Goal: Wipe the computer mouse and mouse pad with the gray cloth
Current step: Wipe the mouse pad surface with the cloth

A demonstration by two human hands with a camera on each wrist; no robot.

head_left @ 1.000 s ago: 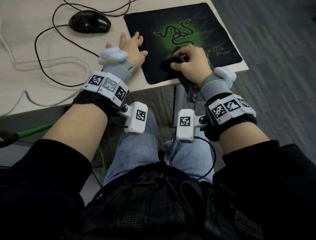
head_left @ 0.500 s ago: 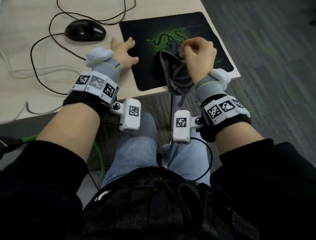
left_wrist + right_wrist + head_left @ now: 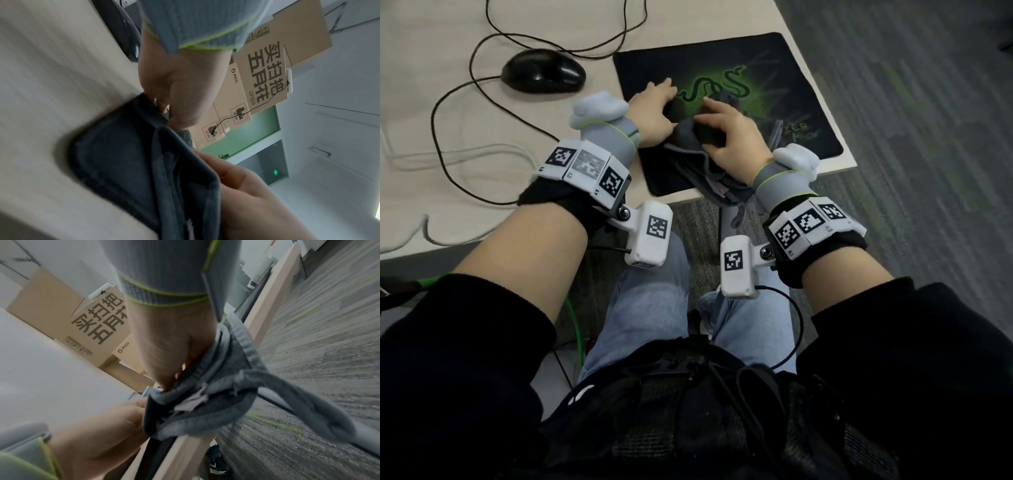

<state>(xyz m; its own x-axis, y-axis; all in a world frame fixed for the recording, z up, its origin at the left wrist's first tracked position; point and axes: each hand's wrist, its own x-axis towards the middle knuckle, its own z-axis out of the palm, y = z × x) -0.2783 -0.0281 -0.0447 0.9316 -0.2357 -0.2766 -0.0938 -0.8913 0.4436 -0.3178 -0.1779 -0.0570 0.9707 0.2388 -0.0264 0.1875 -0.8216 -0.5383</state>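
1. On the near part of the mouse pad (image 3: 726, 102), both hands meet at the gray cloth (image 3: 698, 161), which lies bunched there with a fold hanging over the near edge of the surface (image 3: 448, 144).
2. The right hand (image 3: 732, 137) has its fingers curled round the top of the bunch, so its grip is closed on the cloth; the right wrist view shows the fabric gathered under its palm with a loop trailing off the edge.
3. The left hand (image 3: 654, 113) was pressing flat on the surface to the left of the pad a second ago; it has since moved right, onto the pad and against the left side of the cloth.
4. In the left wrist view its fingers pinch a fold of the cloth, so this grip is closed on the cloth too.
5. The cloth itself was held up loose in the right hand half a second ago and now sits lower, pressed onto the pad.
6. The change suggests the person is regathering or refolding the cloth with two hands, probably to make a tidier wad before the next strokes.
7. The computer mouse (image 3: 543, 71) rests to the far left of the pad, well apart from both hands, with its black cable (image 3: 448, 102) looping across the surface.
8. Nothing shows it being wiped; that part looks still to come.
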